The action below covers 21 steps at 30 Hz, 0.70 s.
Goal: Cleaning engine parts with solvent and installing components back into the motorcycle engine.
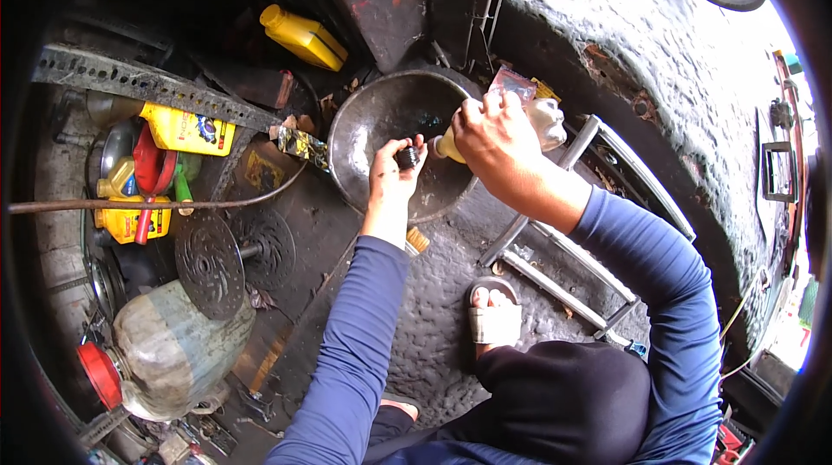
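The floor is dark, rough and lumpy. A round metal basin stands on it, open side up. Just beside its near edge lies a small yellow-brown piece. To the right rests a silver metal frame; near it a checked sandal, foot inside, is planted. A big jug sits at left, its underside hidden.

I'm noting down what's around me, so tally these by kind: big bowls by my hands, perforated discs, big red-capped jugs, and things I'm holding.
Big bowl: 1
Perforated discs: 2
Big red-capped jug: 1
Held things: 2, a small dark part in your left hand and a bottle in your right hand
Total: 6
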{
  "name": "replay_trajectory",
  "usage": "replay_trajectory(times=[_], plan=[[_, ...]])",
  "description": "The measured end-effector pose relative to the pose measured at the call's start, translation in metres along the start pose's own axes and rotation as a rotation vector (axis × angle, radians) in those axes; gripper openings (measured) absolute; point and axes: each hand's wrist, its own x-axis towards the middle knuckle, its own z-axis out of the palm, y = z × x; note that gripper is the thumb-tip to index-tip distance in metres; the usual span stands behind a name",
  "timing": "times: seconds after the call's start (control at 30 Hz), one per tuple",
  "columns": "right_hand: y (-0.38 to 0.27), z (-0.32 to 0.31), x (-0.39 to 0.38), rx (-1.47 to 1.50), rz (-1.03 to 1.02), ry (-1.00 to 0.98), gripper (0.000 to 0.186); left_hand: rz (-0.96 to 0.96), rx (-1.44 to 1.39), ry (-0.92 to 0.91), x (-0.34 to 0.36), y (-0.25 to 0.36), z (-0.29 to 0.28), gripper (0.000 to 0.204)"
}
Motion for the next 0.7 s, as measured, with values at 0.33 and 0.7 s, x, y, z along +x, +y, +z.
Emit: replay_trajectory(times=[0.33,0.7], plan=[[0.003,-0.003,-0.002,-0.006,0.006,-0.074,0.030,-0.104,0.254,-0.146,-0.002,-0.005,-0.007,0.006],[0.014,-0.005,-0.001,0.011,0.024,-0.026,0.030,-0.070,0.311,-0.484,-0.021,0.008,-0.002,0.022]])
